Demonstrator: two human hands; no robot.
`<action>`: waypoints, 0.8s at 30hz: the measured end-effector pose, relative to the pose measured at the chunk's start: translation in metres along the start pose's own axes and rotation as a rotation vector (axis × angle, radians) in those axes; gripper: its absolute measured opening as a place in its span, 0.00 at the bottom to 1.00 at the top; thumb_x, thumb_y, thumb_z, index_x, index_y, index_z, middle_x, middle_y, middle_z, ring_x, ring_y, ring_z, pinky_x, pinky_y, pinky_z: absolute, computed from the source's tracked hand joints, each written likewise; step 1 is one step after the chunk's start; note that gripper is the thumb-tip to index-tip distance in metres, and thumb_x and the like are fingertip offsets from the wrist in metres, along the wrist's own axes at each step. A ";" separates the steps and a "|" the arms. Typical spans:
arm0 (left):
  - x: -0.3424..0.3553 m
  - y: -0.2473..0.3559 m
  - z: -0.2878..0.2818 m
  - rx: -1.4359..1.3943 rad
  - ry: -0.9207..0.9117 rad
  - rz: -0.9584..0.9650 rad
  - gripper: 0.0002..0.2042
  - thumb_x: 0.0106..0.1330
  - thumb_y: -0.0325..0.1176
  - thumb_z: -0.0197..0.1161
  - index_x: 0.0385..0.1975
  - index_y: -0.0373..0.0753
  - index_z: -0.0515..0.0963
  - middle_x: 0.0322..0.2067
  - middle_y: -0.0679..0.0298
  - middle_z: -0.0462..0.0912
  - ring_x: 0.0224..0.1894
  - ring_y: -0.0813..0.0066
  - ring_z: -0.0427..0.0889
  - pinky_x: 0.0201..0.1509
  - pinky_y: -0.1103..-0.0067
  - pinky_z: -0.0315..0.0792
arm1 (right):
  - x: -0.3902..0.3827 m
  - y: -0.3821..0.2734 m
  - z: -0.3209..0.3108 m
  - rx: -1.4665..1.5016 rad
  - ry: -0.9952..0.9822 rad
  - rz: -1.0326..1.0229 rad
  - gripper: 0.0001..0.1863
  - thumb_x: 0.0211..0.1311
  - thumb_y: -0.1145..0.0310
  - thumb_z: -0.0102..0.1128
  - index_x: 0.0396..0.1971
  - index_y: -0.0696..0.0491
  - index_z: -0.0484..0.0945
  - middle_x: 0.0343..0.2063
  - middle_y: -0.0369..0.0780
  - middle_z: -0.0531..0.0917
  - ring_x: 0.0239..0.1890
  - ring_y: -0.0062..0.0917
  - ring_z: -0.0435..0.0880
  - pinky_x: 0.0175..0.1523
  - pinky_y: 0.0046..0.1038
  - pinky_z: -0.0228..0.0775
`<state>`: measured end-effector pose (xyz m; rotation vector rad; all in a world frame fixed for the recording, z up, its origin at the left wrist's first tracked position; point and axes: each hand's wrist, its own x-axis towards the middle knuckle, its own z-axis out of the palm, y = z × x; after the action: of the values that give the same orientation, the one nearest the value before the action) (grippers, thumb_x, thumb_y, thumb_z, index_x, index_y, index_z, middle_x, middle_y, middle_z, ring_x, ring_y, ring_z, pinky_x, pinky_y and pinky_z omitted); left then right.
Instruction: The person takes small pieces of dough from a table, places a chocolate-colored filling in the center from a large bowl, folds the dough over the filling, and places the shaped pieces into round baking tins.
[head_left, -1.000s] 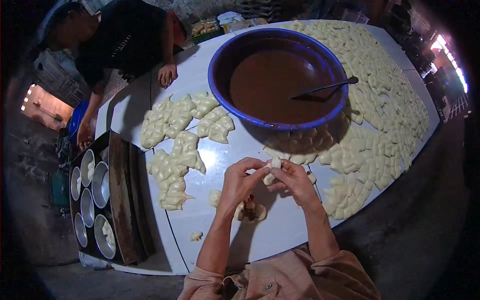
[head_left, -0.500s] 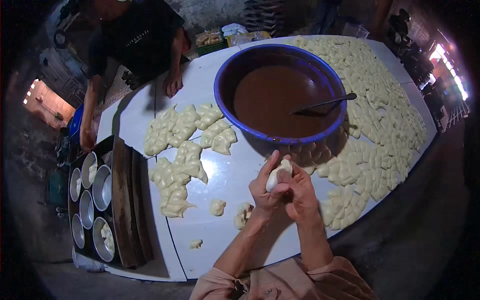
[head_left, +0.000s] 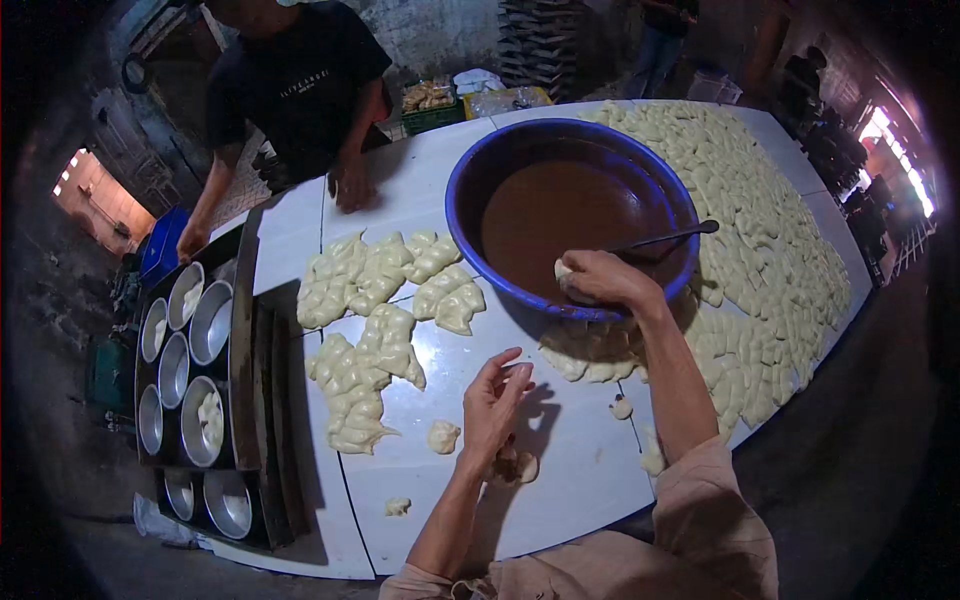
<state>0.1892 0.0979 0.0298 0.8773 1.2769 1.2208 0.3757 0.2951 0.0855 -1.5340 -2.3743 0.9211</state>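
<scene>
My right hand (head_left: 610, 280) reaches over the near rim of a large blue basin (head_left: 457, 225) that holds a brown paste (head_left: 545, 215). A pale lump of dough (head_left: 569, 281) shows at its fingertips. Over the white table my left hand (head_left: 493, 408) hovers with nothing in it, thumb and fingers apart. A small dough lump with brown smears (head_left: 517, 467) lies beside the left wrist. Left of that hand sit a round dough bit (head_left: 443, 436) and a smaller scrap (head_left: 397, 507). Large clusters of soft dough pieces (head_left: 370, 370) spread farther left.
A dark-handled spoon (head_left: 685, 233) leans on the basin's right rim. Many pale dough pieces (head_left: 770, 260) cover the table's right side. At the left edge, stacked dark trays (head_left: 245, 370) hold round metal tins (head_left: 174, 370). A co-worker (head_left: 300, 90) stands at the far left, one hand near the trays.
My hands were together around a dough piece before the basin; now they are apart. The right hand has gone up to the basin with dough, and the left has dropped lower, emptied. The view has shifted slightly.
</scene>
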 end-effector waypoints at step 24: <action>-0.006 -0.009 -0.002 -0.649 -0.055 -0.195 0.16 0.71 0.40 0.60 0.52 0.35 0.77 0.42 0.64 0.83 0.38 0.76 0.84 0.47 0.79 0.79 | -0.109 -0.049 0.088 1.283 0.017 -0.076 0.18 0.64 0.70 0.60 0.53 0.55 0.72 0.47 0.35 0.79 0.48 0.20 0.79 0.52 0.26 0.74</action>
<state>0.1895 0.0898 0.0225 0.3038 0.8132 1.3259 0.3477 0.1506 0.0638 -0.8519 -1.1932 1.8183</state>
